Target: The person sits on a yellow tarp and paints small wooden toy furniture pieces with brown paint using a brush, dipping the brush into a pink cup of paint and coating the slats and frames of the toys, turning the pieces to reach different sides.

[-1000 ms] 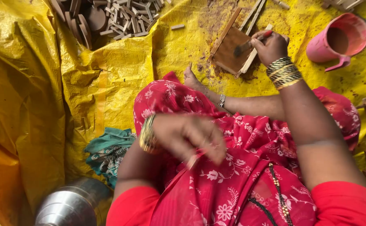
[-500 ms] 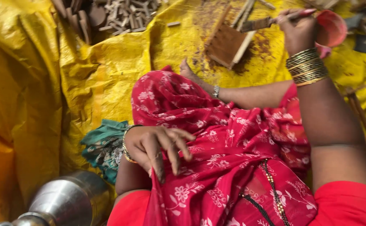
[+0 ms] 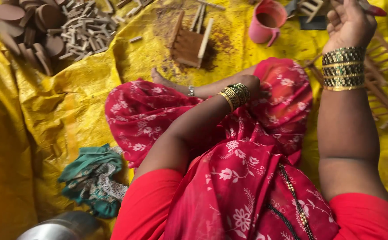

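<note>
While closed, right hand [image 3: 348, 22] grips a red-tipped tool [image 3: 372, 9].

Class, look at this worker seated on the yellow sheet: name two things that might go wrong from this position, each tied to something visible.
1. The right hand holds a red-tipped tool raised right by the pink cup; a careless swing might tip it.
2. The left hand presses into loose red cloth, which may snag on the bangles.

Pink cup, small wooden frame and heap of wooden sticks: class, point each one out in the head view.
pink cup [image 3: 265, 30], head view, on its outer wall.
small wooden frame [image 3: 187, 45], head view, on its flat middle board.
heap of wooden sticks [image 3: 85, 29], head view, on the middle of the heap.
</note>
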